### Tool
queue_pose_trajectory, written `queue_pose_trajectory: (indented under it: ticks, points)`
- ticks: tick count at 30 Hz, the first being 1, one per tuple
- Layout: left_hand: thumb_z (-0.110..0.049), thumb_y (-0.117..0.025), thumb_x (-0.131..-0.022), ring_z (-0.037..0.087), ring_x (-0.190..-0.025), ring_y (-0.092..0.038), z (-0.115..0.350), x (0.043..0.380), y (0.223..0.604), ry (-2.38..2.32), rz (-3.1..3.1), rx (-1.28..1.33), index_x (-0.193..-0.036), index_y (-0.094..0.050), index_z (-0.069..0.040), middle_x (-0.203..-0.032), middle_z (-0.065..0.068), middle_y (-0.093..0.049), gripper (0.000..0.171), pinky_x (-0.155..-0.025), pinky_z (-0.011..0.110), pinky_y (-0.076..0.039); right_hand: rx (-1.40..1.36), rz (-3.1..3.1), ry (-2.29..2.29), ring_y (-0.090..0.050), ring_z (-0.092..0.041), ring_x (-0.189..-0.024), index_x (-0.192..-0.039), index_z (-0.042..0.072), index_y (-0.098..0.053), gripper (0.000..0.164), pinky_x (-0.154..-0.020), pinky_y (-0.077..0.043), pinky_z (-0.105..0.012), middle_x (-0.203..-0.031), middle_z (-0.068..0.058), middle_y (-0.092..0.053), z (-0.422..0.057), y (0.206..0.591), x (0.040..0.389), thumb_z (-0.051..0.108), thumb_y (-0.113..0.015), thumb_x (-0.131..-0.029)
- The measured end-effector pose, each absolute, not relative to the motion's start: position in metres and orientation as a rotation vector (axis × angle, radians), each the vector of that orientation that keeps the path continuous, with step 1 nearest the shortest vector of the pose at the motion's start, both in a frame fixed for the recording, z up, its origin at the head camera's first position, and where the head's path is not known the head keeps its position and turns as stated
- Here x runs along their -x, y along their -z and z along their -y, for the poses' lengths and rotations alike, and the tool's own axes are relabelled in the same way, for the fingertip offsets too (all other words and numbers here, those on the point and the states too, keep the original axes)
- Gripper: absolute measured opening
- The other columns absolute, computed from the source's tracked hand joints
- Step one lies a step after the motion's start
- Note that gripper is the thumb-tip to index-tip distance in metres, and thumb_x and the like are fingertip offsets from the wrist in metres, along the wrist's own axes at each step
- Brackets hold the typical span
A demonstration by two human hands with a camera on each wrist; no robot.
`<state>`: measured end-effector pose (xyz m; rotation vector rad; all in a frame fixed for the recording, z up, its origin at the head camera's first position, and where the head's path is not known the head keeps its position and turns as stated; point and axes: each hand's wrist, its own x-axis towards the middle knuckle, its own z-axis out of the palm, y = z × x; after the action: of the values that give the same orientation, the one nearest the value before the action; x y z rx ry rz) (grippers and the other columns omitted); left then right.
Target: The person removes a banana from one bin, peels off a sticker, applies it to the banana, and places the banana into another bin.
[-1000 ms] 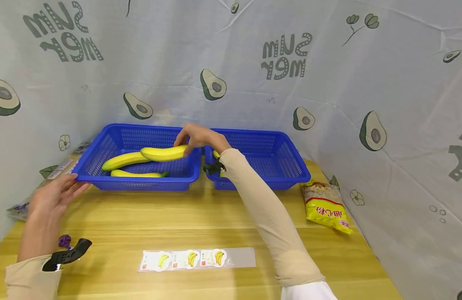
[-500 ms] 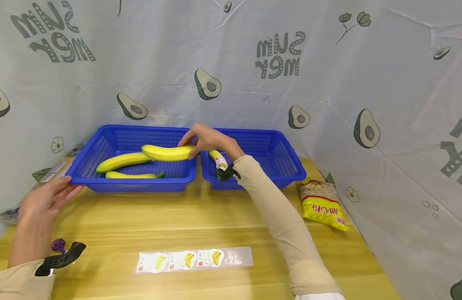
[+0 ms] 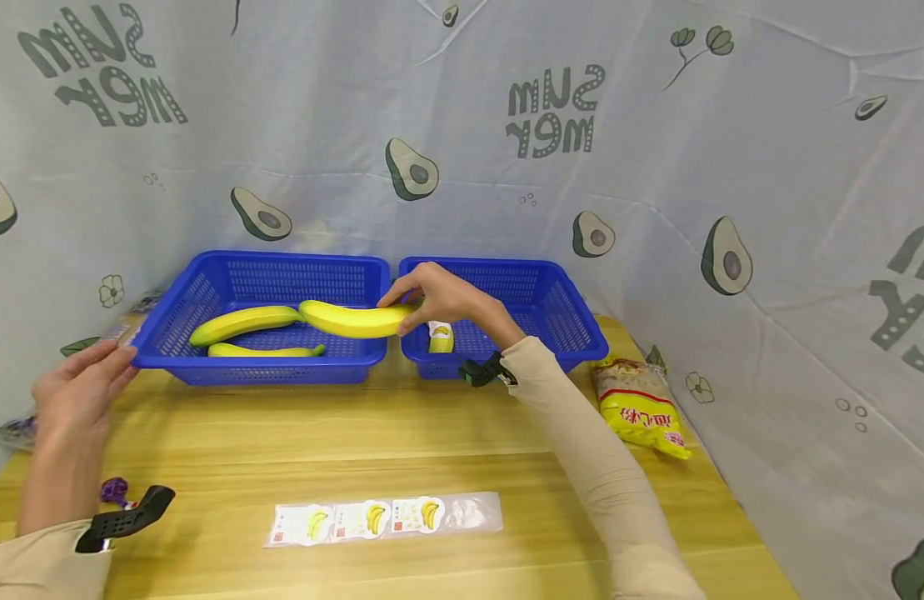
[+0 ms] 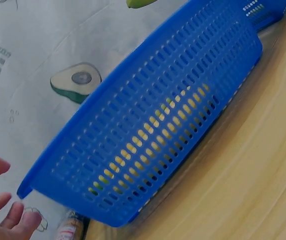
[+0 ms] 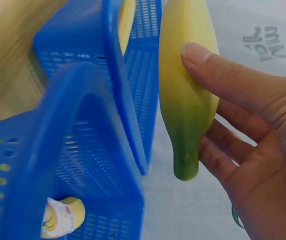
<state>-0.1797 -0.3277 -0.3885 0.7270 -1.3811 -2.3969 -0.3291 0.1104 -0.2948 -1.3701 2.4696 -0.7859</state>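
Observation:
My right hand (image 3: 454,300) pinches a yellow banana (image 3: 352,319) by its right end. In the right wrist view that banana's green stem (image 5: 185,162) points down, with the thumb on its near side. The banana is held over the right part of the left blue basket (image 3: 267,363), toward the gap between the baskets. Two more bananas lie in that basket, one behind (image 3: 244,323) and one in front (image 3: 262,351). My left hand (image 3: 79,396) is at the basket's front left corner, fingers loose; in the left wrist view its fingertips (image 4: 30,220) look slightly apart from the rim.
Beside it stands a right blue basket (image 3: 574,343), holding a banana with a white label (image 3: 441,337). Along the table's front lies a clear strip with several banana stickers (image 3: 372,520). A yellow food bag (image 3: 641,408) lies at the right; a purple-wrapped lollipop (image 3: 114,490) lies at the left.
My right hand has carried the banana to the right and slightly nearer. More of the right basket's inside shows now. My left hand has shifted slightly and its fingers have loosened at the rim.

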Motion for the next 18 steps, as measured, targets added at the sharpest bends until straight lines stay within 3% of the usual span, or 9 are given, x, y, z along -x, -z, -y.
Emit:
queue_pose_trajectory:
  ticks: [2,5,9,12,15,18]
  points:
    - [-0.007,-0.084,-0.094,-0.002,-0.090,-0.064,0.319,0.179,0.383,2.280,1.404,-0.781,-0.104,-0.076,-0.023,-0.113,-0.012,-0.058,0.020,-0.069,0.010,-0.058,1.382,-2.468,0.777,-0.076,-0.022,-0.109,-0.127,0.003,-0.079,0.041,-0.097,-0.061,-0.027,-0.124,-0.011,-0.078,-0.116,0.297,0.324,0.006,-0.091,-0.087]
    - [-0.010,-0.083,-0.095,0.001,-0.107,-0.055,0.303,0.178,0.375,2.114,1.429,-0.807,-0.119,-0.075,-0.025,-0.120,-0.013,-0.056,0.029,-0.072,0.006,-0.052,1.399,-2.456,0.788,-0.076,-0.021,-0.107,-0.127,0.003,-0.079,0.042,-0.095,-0.062,-0.029,-0.123,-0.011,-0.079,-0.123,0.301,0.316,0.006,-0.091,-0.087]
    - [-0.002,-0.079,-0.096,0.013,-0.129,-0.058,0.277,0.180,0.370,2.005,1.436,-0.548,-0.131,-0.075,-0.011,-0.125,-0.009,-0.062,0.036,-0.092,0.010,-0.055,1.421,-2.449,0.821,-0.076,-0.020,-0.104,-0.126,0.002,-0.079,0.041,-0.092,-0.063,-0.031,-0.122,-0.011,-0.079,-0.132,0.307,0.304,0.006,-0.091,-0.086]
    - [0.006,-0.076,-0.095,0.015,-0.127,-0.065,0.260,0.182,0.370,1.994,1.458,-0.236,-0.128,-0.075,0.003,-0.119,-0.002,-0.073,0.032,-0.101,0.012,-0.053,1.440,-2.448,0.834,-0.076,-0.020,-0.102,-0.125,0.002,-0.080,0.041,-0.090,-0.063,-0.030,-0.119,-0.010,-0.079,-0.140,0.312,0.294,0.007,-0.092,-0.086]
    - [0.008,-0.075,-0.096,0.013,-0.108,-0.074,0.246,0.180,0.370,1.996,1.562,0.057,-0.123,-0.073,0.012,-0.109,0.003,-0.080,0.027,-0.094,0.015,-0.057,1.456,-2.454,0.838,-0.076,-0.019,-0.101,-0.124,0.003,-0.080,0.041,-0.088,-0.063,-0.030,-0.116,-0.009,-0.080,-0.146,0.317,0.286,0.007,-0.092,-0.086]
    - [0.006,-0.073,-0.099,0.010,-0.100,-0.078,0.235,0.176,0.368,1.970,1.771,0.300,-0.125,-0.070,0.014,-0.109,0.002,-0.081,0.027,-0.090,0.017,-0.060,1.470,-2.462,0.858,-0.076,-0.019,-0.101,-0.124,0.003,-0.080,0.041,-0.088,-0.063,-0.029,-0.115,-0.008,-0.081,-0.152,0.323,0.280,0.007,-0.092,-0.085]
